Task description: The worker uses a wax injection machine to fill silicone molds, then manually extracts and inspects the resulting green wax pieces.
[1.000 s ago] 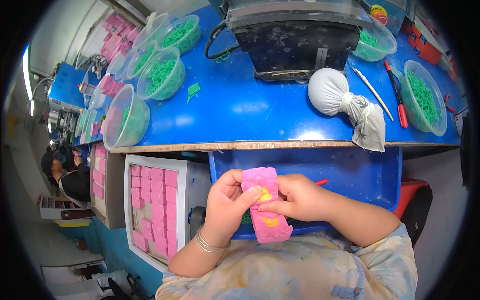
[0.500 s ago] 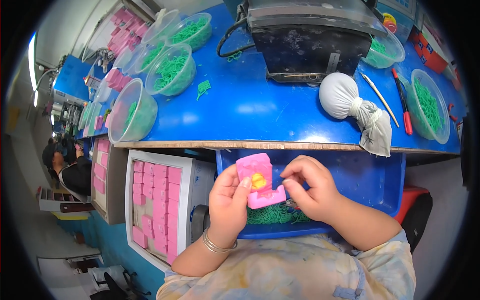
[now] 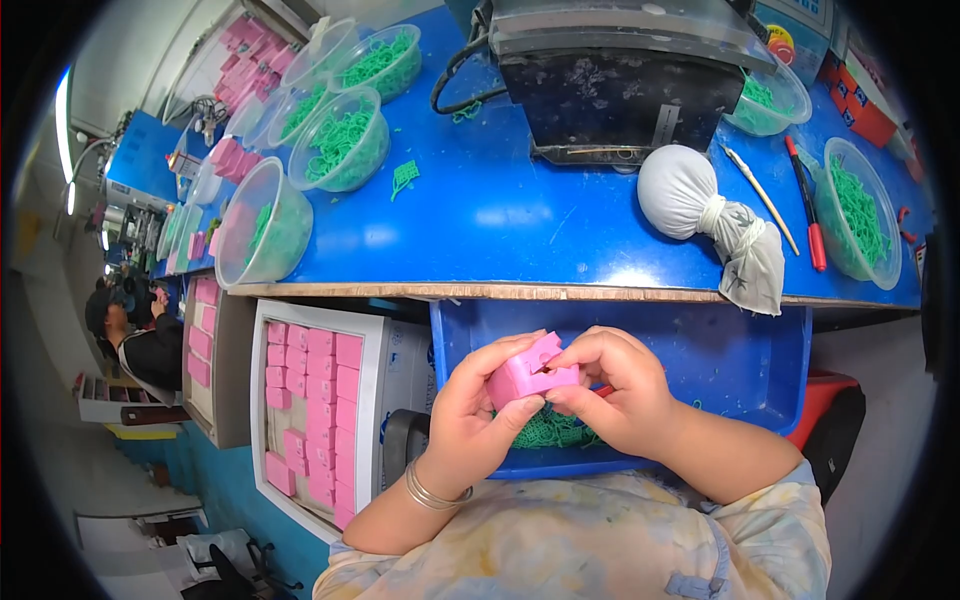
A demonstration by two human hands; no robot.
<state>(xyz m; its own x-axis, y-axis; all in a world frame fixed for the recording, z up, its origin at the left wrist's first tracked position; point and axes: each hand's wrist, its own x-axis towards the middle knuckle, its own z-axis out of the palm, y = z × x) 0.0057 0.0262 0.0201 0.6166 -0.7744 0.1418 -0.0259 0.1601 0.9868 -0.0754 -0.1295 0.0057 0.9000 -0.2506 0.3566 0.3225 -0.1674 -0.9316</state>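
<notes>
A pink rubber-like block [image 3: 527,374], probably a mold, is tilted in front of me above a blue tub. My left hand [image 3: 478,402] wraps round it, fingers along the far side and thumb at its lower edge. From the right, my right hand [image 3: 620,388] pinches the block's right end, thumb and forefinger beside a notch with a small dark gap. The yellow patch on its inner face is hidden now. Green wax-like strands [image 3: 550,428] lie in the blue tub [image 3: 735,370] under my hands.
The blue bench [image 3: 480,235] carries clear tubs [image 3: 265,225] of green strands, a black machine [image 3: 620,95], a tied white cloth pouch [image 3: 680,195], a brush [image 3: 762,200] and a red marker [image 3: 808,205]. A white box [image 3: 375,400] of pink blocks stands left. Another person [image 3: 150,345] sits far left.
The pink block has turned, so its inner face with the yellow patch no longer shows. My right hand has moved left onto the block, closing on its right end.
</notes>
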